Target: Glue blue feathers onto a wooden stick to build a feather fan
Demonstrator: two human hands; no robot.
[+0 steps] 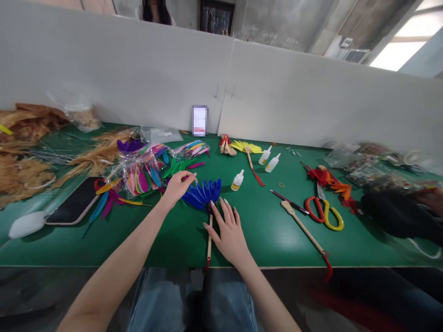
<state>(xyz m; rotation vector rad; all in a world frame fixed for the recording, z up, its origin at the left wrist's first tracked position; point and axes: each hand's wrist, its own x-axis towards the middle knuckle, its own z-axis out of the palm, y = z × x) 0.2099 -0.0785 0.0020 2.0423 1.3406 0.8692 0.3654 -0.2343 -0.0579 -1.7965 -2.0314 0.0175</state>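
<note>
A blue feather fan [203, 193] lies on the green table with its feathers spread away from me. Its pale wooden handle [209, 240] points toward me and ends in a red cord at the table edge. My right hand [228, 233] lies over the handle with fingers stretched out, the index fingertip touching the feather base. At the fan's upper left is my left hand [177, 188], thumb and forefinger pinched together; what they hold, if anything, is too small to make out. Beyond the fan, a small glue bottle [237, 180] stands upright.
Bagged coloured feathers [141, 177] and a dark-screened phone [74, 203] lie left. A yellow feather fan [246, 147] and two more glue bottles [272, 163] are behind. Rightward are a pen [289, 202], a bare wooden handle [304, 228], scissors [323, 212] and another person's dark sleeve [398, 214].
</note>
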